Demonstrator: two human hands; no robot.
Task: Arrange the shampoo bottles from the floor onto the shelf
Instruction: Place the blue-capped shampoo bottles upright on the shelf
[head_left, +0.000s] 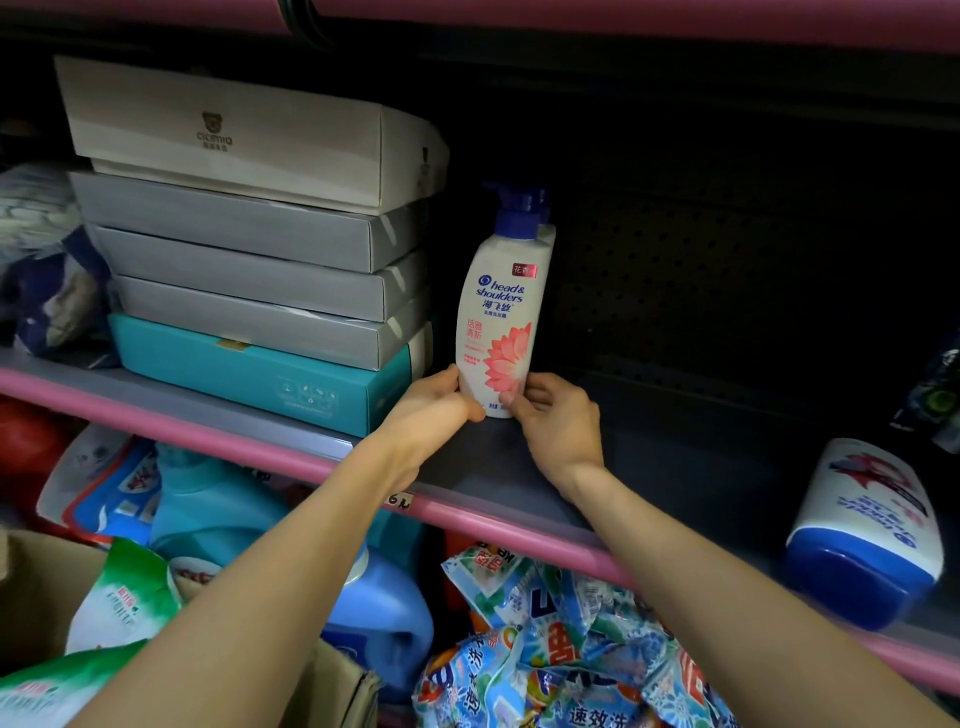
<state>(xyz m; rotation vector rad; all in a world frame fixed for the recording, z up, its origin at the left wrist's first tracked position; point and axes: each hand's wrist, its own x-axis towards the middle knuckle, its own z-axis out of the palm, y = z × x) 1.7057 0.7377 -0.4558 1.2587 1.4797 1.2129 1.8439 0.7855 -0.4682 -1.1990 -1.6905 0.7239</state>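
Note:
A white shampoo bottle (501, 312) with a blue pump and a pink flower label stands upright on the dark shelf (519, 467). A second bottle of the same kind stands right behind it, only its pump and shoulder showing. My left hand (439, 402) grips the front bottle's lower left side. My right hand (553, 415) pinches its lower right side, thumb on the label. Another white shampoo bottle (867, 525) with a blue cap stands upside down on the shelf at the far right.
A stack of flat grey boxes (249, 244) on a teal box (260, 374) stands just left of the bottle. The pink shelf rail (291, 457) runs along the front. Below lie blue detergent jugs (384, 613), detergent bags (561, 639) and a cardboard box (31, 582).

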